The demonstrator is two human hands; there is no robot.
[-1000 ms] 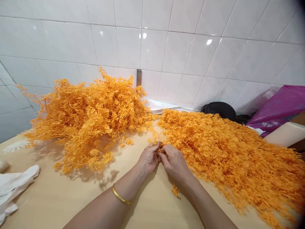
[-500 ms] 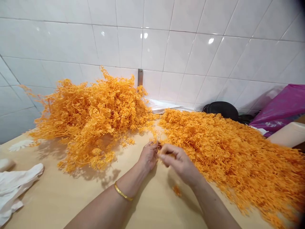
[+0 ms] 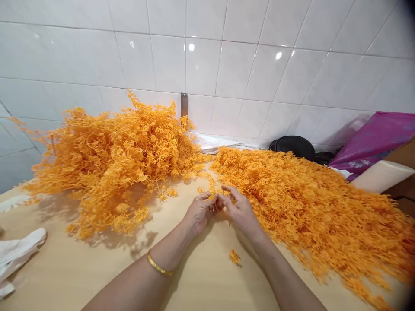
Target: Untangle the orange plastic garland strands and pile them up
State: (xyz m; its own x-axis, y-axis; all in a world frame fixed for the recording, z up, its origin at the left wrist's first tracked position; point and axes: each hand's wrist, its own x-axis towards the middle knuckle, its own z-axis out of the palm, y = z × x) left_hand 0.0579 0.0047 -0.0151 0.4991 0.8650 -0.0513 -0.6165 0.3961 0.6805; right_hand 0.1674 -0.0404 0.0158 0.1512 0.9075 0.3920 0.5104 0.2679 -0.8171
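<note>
My left hand [image 3: 198, 212] and my right hand [image 3: 239, 210] meet at the middle of the tan table [image 3: 81, 276], fingertips pinched together on a small orange plastic sprig [image 3: 212, 196]. The left wrist wears a gold bangle [image 3: 158, 268]. A tall tangled heap of orange plastic sprigs [image 3: 110, 160] lies to the left of my hands. A wider, flatter heap of orange sprigs [image 3: 311, 207] spreads to the right, and my right hand rests at its near edge. One loose orange piece [image 3: 234, 256] lies on the table below my hands.
White tiled walls [image 3: 227, 65] close the back and left. A black pouch [image 3: 292, 147], a magenta plastic bag [image 3: 379, 142] and a cream box edge [image 3: 379, 175] sit at the back right. White cloth [image 3: 16, 255] lies at the left edge.
My right hand drew away to the right half a second ago, then came back against the left hand. A small orange piece dropped onto the table beneath them.
</note>
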